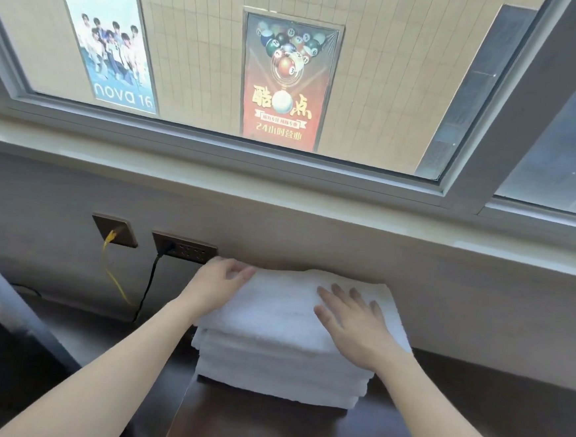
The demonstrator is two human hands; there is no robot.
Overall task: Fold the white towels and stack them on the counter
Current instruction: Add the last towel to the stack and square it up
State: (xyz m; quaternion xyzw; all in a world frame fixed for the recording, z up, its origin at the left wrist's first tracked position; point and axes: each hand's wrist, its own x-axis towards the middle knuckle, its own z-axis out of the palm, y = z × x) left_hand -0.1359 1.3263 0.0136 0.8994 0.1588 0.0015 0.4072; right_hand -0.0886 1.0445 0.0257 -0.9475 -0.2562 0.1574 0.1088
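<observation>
A stack of several folded white towels [279,352] stands on the dark wooden counter [453,421], close to the wall under the window. My left hand [216,285] rests against the top towel's far left corner, its fingers loosely bent over the edge. My right hand [351,320] lies flat on top of the stack, fingers spread and straight, pressing the top towel down. Both forearms reach in from the bottom of the view.
Two wall sockets [184,246] sit just left of the stack, with a yellow cable [116,280] and a black cable [147,283] hanging down to the counter. A pale window sill [315,199] juts out above. A dark object [1,344] fills the left side.
</observation>
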